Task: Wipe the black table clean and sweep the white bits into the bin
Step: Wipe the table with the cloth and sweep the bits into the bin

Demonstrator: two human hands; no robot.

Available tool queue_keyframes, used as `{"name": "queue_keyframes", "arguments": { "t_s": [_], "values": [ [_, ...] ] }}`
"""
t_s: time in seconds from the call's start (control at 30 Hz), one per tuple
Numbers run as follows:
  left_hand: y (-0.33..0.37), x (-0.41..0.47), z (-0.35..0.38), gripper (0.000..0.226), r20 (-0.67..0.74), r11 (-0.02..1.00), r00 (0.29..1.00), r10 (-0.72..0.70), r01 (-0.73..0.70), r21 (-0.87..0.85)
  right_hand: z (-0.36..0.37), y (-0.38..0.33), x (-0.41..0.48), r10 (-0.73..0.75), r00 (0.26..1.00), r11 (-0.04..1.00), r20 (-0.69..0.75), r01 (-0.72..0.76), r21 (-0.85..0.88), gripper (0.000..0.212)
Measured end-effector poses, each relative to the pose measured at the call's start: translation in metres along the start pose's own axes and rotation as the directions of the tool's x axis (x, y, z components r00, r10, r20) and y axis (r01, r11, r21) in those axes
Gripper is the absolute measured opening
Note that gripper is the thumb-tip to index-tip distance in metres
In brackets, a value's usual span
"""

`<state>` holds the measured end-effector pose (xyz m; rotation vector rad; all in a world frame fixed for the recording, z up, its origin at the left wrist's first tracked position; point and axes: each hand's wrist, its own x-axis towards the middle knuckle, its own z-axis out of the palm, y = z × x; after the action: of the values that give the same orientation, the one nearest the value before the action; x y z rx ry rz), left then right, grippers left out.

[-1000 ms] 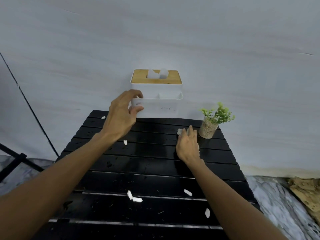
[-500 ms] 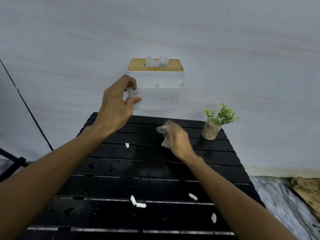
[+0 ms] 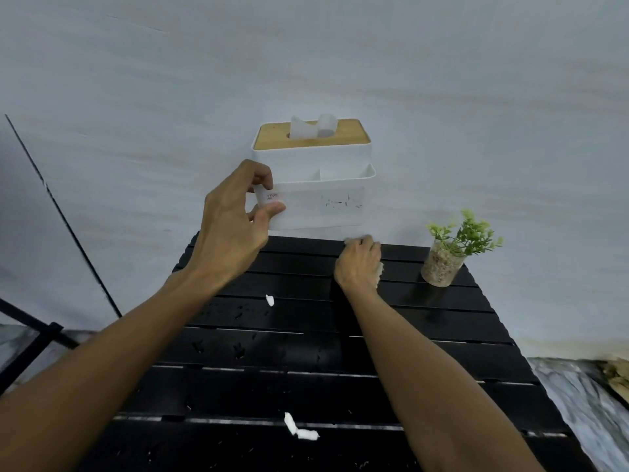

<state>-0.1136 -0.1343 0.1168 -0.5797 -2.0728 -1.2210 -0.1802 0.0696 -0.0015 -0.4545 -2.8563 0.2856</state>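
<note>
My left hand (image 3: 235, 219) grips the left end of a white tissue box (image 3: 326, 206) with a wooden lid and holds it lifted above the far edge of the black slatted table (image 3: 425, 338). Under the box, my right hand (image 3: 359, 264) presses a crumpled white tissue (image 3: 378, 274) onto the far slats. The hand hides most of the tissue. One white bit (image 3: 269, 300) lies mid-table on the left, and two more white bits (image 3: 299, 429) lie near the front. Small wet spots dot the slats.
A small potted plant (image 3: 452, 250) in a glass stands at the table's far right corner. A pale wall rises right behind the table. A black metal frame (image 3: 30, 335) stands at the left, and marbled floor (image 3: 578, 396) shows on the right.
My left hand has raised the tissue box higher off the table. My right hand has slid the tissue away from me to the far slats beneath the box.
</note>
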Motion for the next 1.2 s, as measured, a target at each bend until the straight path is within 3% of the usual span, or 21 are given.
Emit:
{"name": "queue_keyframes", "arguments": {
  "t_s": [0.17, 0.27, 0.33, 0.4, 0.47, 0.53, 0.6, 0.67, 0.77, 0.83, 0.93, 1.2],
  "values": [
    [0.002, -0.003, -0.007, 0.030, -0.007, 1.000, 1.000, 0.009, -0.009, 0.001, 0.007, -0.042, -0.017, -0.248, 0.968, 0.968, 0.040, 0.246, 0.058, 0.040],
    [0.004, -0.003, -0.009, 0.029, -0.018, 1.000, 1.000, 0.010, -0.009, 0.017, 0.009, -0.052, -0.024, -0.504, 0.854, 0.854, 0.129, 0.471, 0.221, 0.037],
    [0.006, -0.002, -0.010, 0.029, -0.017, 1.000, 1.000, 0.011, -0.011, 0.019, 0.004, -0.044, -0.026, -0.625, 0.767, 0.753, 0.147, 0.542, 0.374, 0.037],
    [0.008, -0.002, -0.010, 0.029, -0.013, 1.000, 1.000, 0.015, -0.015, 0.005, -0.001, -0.026, -0.025, -0.677, 0.723, 0.703, 0.137, 0.581, 0.410, 0.036],
    [0.009, -0.002, -0.010, 0.029, -0.010, 1.000, 1.000, 0.009, -0.009, -0.009, -0.001, -0.005, -0.023, -0.634, 0.757, 0.739, 0.161, 0.531, 0.415, 0.039],
    [0.010, -0.002, -0.011, 0.030, -0.005, 1.000, 1.000, -0.003, 0.003, -0.022, -0.002, 0.015, -0.017, -0.434, 0.893, 0.827, 0.117, 0.343, 0.445, 0.038],
    [0.010, -0.003, -0.013, 0.033, -0.002, 0.999, 1.000, -0.011, 0.010, -0.035, 0.004, 0.032, -0.007, -0.182, 0.982, 0.928, 0.059, 0.151, 0.341, 0.040],
    [0.010, -0.005, -0.016, 0.034, -0.002, 0.999, 1.000, -0.009, 0.009, -0.041, 0.008, 0.032, -0.004, -0.131, 0.991, 0.975, 0.016, 0.126, 0.182, 0.041],
    [0.009, -0.008, -0.020, 0.032, -0.001, 0.999, 1.000, -0.003, 0.003, -0.035, 0.009, 0.003, -0.007, -0.259, 0.966, 0.941, 0.019, 0.248, 0.229, 0.038],
    [0.008, -0.010, -0.022, 0.032, 0.003, 1.000, 1.000, -0.001, 0.001, -0.026, 0.011, -0.018, -0.013, -0.419, 0.903, 0.876, 0.094, 0.375, 0.305, 0.039],
    [0.008, -0.013, -0.025, 0.030, 0.016, 1.000, 1.000, 0.007, -0.006, -0.015, 0.008, -0.036, -0.029, -0.633, 0.748, 0.741, 0.200, 0.511, 0.435, 0.038],
    [0.012, -0.022, -0.015, 0.027, 0.022, 1.000, 1.000, 0.011, -0.011, 0.004, -0.024, -0.015, -0.097, -0.886, 0.423, 0.446, 0.192, 0.660, 0.605, 0.037]
  ]
}}
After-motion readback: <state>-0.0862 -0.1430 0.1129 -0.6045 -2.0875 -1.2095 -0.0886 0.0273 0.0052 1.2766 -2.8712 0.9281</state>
